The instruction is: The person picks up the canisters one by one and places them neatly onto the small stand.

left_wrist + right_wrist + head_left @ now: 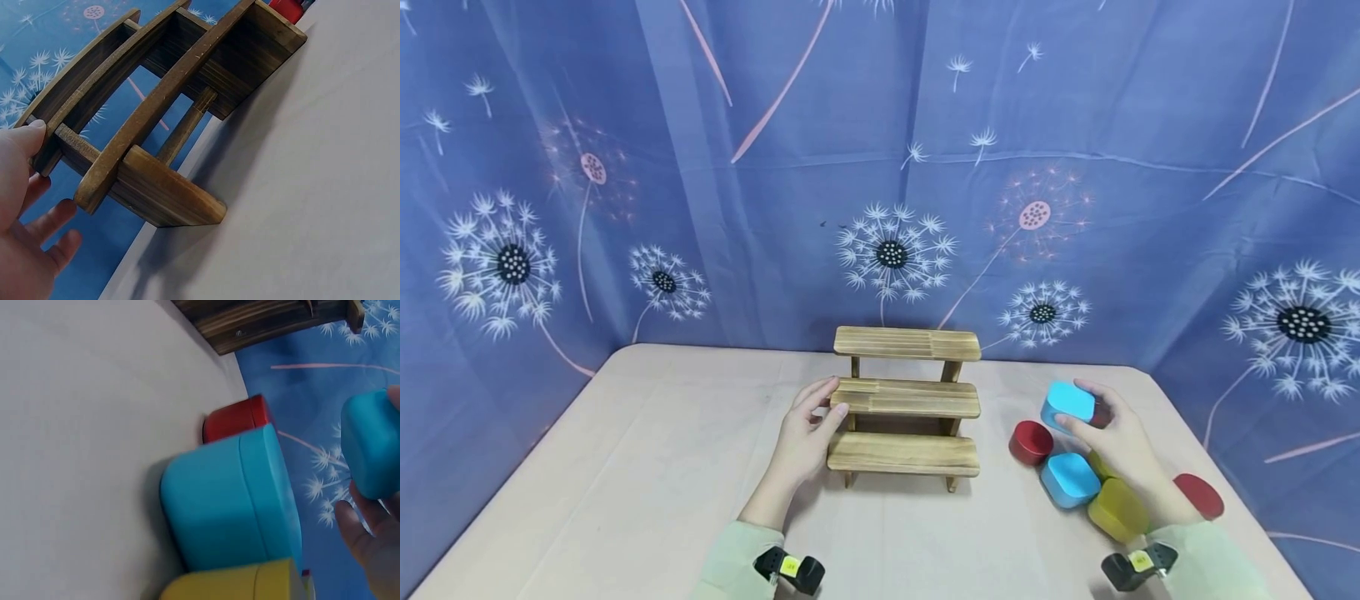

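A three-tier wooden display stand [904,400] stands upright at the middle of the table. My left hand [802,433] grips the left end of its middle shelf, with the thumb [28,134] on the shelf's end and the other fingers lower down. At the right, my right hand [1116,433] holds a light blue rounded-square tin [1067,404] between thumb and fingers. In the right wrist view this held tin [372,444] is apart from the tins on the table. A second blue tin [1070,481] sits below it, beside a round red tin [1031,442].
A yellow tin [1118,510] sits near my right forearm, with another yellow one partly hidden behind it. Farther right is a red tin [1201,497], and more red shows behind my right hand. A blue dandelion-print curtain [775,250] surrounds the pale table [647,467].
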Tool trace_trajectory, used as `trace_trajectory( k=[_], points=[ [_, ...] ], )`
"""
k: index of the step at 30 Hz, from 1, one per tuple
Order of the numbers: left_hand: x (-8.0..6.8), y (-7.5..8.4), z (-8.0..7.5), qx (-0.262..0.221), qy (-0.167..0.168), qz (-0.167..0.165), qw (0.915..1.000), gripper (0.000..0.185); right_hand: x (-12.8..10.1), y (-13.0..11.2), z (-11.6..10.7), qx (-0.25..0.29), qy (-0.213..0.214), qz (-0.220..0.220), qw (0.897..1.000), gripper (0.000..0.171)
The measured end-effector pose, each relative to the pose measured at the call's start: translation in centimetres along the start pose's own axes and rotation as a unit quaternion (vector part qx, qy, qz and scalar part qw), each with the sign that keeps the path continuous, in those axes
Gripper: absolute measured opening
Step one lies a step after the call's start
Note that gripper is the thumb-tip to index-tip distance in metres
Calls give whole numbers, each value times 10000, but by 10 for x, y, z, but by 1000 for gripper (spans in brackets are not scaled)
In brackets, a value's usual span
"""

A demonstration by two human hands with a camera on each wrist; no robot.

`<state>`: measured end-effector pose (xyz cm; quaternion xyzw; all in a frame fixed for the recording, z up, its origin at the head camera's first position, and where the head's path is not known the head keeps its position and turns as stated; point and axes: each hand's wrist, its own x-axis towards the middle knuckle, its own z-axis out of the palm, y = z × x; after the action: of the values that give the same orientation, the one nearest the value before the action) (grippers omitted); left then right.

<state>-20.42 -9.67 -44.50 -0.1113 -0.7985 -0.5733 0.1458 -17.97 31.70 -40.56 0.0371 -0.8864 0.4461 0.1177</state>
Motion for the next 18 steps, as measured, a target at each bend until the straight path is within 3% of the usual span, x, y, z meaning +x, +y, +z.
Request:
trace_trajectory(
  k=[5,18],
  points=[
    [0,4,-1,-46,-14,26,10000,44,-1,-8,3,331,-53,1,9994,67],
    [0,-1,0,-38,1,45,10000,44,2,-20,12,428,83,-11,9991,64]
  ],
)
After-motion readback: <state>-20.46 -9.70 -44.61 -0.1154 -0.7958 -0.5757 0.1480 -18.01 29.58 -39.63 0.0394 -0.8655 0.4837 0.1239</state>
